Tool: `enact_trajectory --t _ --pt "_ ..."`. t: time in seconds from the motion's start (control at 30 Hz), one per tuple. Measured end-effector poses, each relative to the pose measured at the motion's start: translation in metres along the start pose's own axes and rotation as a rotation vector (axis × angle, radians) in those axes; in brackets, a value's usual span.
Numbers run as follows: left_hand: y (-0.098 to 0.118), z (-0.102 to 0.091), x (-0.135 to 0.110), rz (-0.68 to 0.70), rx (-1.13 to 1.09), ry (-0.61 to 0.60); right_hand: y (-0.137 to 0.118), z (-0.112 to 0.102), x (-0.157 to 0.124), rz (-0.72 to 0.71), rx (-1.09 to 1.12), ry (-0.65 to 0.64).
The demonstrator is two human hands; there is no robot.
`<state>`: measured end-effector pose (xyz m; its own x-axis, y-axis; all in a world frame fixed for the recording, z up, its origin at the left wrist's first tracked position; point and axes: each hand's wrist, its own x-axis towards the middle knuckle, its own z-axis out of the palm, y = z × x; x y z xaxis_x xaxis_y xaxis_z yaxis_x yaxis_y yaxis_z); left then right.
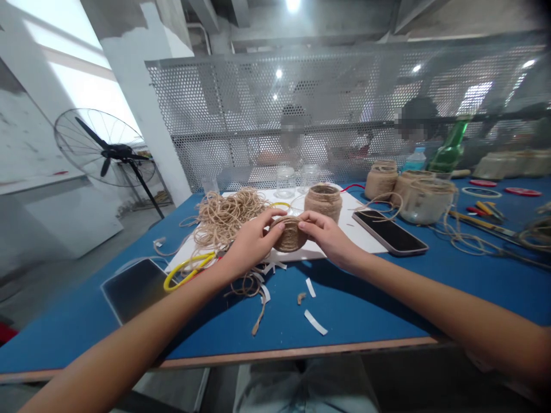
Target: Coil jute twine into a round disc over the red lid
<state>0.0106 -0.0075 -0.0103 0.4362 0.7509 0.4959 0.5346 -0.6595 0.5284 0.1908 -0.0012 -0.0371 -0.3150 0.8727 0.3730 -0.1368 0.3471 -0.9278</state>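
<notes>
A small round piece wrapped in jute twine (pixel 289 236), perhaps a jar lid, is held up over the front of the white paper. My left hand (pixel 257 234) grips its left edge, thumb on the near face. On the opposite edge my right hand (pixel 323 232) pinches it between thumb and fingers. Just behind stands a twine-wrapped jar (pixel 323 201), its mouth upward. To the left, a loose heap of jute twine (pixel 230 213) spreads over the white paper (pixel 359 241). Yellow-handled scissors (pixel 189 271) lie by my left forearm, their blades mostly hidden.
A phone (pixel 390 230) lies right of the paper, near wrapped jars (pixel 424 198) and a green bottle (pixel 451 146). Clear glass jars (pixel 285 182) stand at the back before a perforated metal screen (pixel 241 103). White strips (pixel 315 322) are scattered near the table edge. People sit beyond the screen.
</notes>
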Motion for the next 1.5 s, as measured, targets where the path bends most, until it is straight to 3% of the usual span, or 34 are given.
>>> enact_trajectory --t 0.37,0.7,0.9,1.33,1.5 --pt "0.003 0.000 -0.001 -0.010 0.091 0.032 -0.001 0.003 -0.003 -0.010 -0.068 -0.013" --pt "0.003 0.001 -0.001 0.037 0.165 -0.024 -0.010 0.001 -0.002 -0.034 -0.339 -0.111" --pt "0.005 0.001 -0.001 0.028 0.123 -0.038 -0.004 0.001 -0.003 0.018 -0.248 -0.085" --pt "0.003 -0.004 0.002 0.007 0.004 -0.035 -0.001 -0.001 -0.002 -0.060 -0.133 -0.006" --pt "0.004 -0.004 0.002 0.002 0.010 -0.044 -0.003 -0.002 -0.002 -0.092 -0.186 -0.017"
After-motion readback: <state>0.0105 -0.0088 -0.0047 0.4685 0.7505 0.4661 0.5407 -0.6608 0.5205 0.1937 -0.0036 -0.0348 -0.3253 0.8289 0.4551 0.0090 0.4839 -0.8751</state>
